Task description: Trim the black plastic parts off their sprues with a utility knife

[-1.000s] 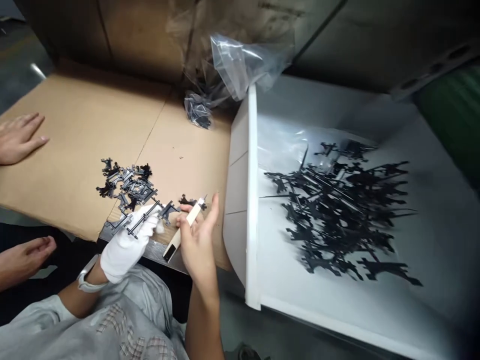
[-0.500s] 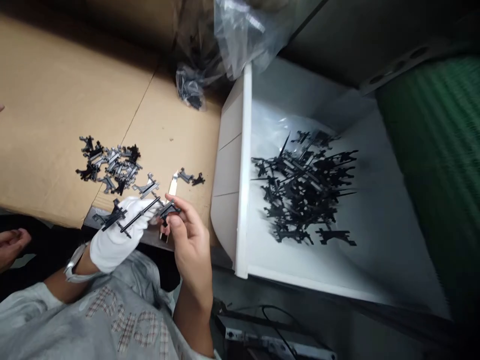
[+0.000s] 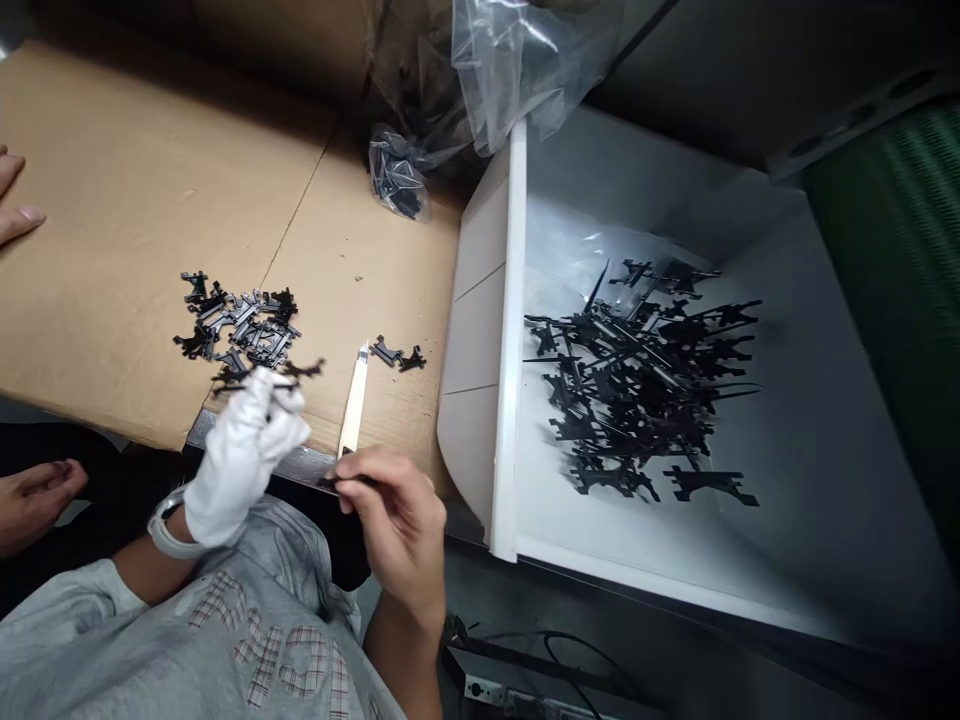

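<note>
My left hand (image 3: 241, 452), in a white glove, is closed on a black plastic frame piece (image 3: 264, 377) at the near edge of the cardboard, just below a pile of small black parts (image 3: 236, 328). My bare right hand (image 3: 394, 512) is held close to my body. Its fingers pinch a small dark piece (image 3: 335, 483). A cream-coloured cutter (image 3: 353, 404) lies flat on the cardboard between my hands, touched by neither. Two loose black parts (image 3: 399, 355) lie beside its tip.
A white bin (image 3: 504, 330) on the right holds a heap of black plastic frames (image 3: 645, 380). A clear bag with black parts (image 3: 397, 180) lies at the back. Another person's hands show at the left edge, one on the cardboard (image 3: 15, 205) and one below it (image 3: 34, 492).
The cutter has left my right hand and now lies on the cardboard. That hand pulled back toward me with a small piece. My left hand moved its piece toward the pile.
</note>
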The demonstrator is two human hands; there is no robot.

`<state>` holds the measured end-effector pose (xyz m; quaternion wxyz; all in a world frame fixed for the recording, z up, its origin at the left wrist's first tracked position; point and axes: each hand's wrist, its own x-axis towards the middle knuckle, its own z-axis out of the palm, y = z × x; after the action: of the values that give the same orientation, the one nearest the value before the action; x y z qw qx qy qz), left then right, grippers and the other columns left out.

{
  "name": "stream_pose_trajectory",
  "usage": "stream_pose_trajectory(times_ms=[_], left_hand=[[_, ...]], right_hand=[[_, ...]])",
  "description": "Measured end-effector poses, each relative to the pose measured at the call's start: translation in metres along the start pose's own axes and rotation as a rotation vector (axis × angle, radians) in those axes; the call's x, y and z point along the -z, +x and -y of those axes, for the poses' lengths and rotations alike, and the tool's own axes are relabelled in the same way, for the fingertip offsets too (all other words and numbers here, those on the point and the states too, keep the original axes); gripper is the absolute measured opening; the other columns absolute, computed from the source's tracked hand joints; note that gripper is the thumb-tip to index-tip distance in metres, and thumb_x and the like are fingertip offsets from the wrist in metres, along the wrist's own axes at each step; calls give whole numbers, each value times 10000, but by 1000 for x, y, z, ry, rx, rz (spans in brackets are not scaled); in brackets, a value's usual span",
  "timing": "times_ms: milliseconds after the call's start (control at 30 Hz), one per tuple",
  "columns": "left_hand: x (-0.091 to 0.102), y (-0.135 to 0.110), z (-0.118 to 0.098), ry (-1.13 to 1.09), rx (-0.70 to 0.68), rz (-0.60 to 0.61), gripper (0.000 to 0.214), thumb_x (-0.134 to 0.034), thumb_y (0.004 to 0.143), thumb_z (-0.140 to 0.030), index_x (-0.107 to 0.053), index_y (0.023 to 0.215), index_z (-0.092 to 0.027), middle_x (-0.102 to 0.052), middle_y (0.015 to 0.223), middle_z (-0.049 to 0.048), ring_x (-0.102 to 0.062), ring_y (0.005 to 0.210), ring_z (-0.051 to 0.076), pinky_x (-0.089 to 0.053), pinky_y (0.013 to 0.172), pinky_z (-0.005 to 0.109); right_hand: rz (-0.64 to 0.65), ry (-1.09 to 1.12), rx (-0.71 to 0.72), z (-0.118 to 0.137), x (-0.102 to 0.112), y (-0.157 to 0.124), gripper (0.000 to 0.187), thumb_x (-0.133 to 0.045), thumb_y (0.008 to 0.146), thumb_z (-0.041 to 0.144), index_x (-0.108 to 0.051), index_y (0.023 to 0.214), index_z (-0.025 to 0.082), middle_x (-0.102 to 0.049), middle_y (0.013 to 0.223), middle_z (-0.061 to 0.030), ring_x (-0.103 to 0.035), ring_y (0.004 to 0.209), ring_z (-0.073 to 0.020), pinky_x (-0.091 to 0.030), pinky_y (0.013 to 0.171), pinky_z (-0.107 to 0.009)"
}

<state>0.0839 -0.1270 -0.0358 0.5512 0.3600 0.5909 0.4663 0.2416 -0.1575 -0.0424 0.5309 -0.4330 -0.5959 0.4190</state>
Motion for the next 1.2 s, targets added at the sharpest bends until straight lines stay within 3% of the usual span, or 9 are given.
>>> stream_pose_trajectory(times_ms=[100,267,400,533,633,767,933,1000,1200], left_hand=[[6,3,-6,-228,20,-64,360,-699,899,-487,-496,703,-264,-199,493,-73,-179,461,107,-356,544,304],[11,-1,11,-20,59,70,362,-664,898,-528,-542,705,-246,-338,514,-56,-302,485,109,-455,609,342],[15,-2,12,79,-34,146,319,-634,867,-472,-588,680,-217,-558,638,13,-468,559,135,-416,578,314],[15,-2,-2,165,-125,269,284,-664,742,-389,-604,532,-208,-579,574,36,-539,573,169,-472,594,327],[9,-2,-7,205,-177,300,232,-649,686,-372,-664,515,-216,-659,574,56,-625,618,207,-551,670,349],[-1,-4,3,100,-151,86,165,-720,666,-361,-684,637,-202,-707,630,36,-646,593,183,-556,614,293],[-11,-13,20,-89,-113,-56,361,-754,783,-535,-642,693,-204,-677,679,13,-642,646,143,-569,659,241],[-14,-15,20,-122,-99,-12,424,-792,802,-589,-647,713,-200,-676,703,21,-650,669,149,-574,663,248],[-8,-7,18,-366,-283,128,680,-704,933,-585,-290,572,-186,-269,532,-40,-310,508,96,-363,550,264]], right_hand=[[-132,-371,-86,-15,12,3,122,-607,1017,229,-723,979,231,-783,869,-34,-715,694,-166,-598,638,-273],[-218,-635,-216,-43,10,17,332,-537,1007,259,-709,1260,129,-767,1077,-179,-736,986,-309,-622,913,-504],[-269,-697,-223,-34,5,12,438,-498,1055,389,-673,1364,133,-695,1146,-185,-700,1108,-309,-606,952,-486],[-84,-145,-313,-6,-1,7,399,-513,1076,515,-724,1218,208,-703,925,-55,-666,736,-165,-590,713,-321],[72,349,-478,4,-9,10,359,-686,987,577,-720,980,220,-607,709,36,-490,496,-82,-430,478,-220],[20,712,-589,1,-22,9,393,-823,888,571,-636,892,226,-558,605,89,-347,406,-29,-303,410,-164],[41,823,-641,1,-41,-4,379,-713,964,593,-569,897,249,-545,563,100,-288,335,-43,-271,336,-164],[-57,729,-563,4,-47,-9,333,-671,1009,549,-582,900,247,-563,568,89,-331,328,-52,-294,329,-169],[-807,-105,108,-1,-37,-9,86,-663,1052,318,-664,1003,247,-649,717,50,-563,457,-79,-432,422,-192]])
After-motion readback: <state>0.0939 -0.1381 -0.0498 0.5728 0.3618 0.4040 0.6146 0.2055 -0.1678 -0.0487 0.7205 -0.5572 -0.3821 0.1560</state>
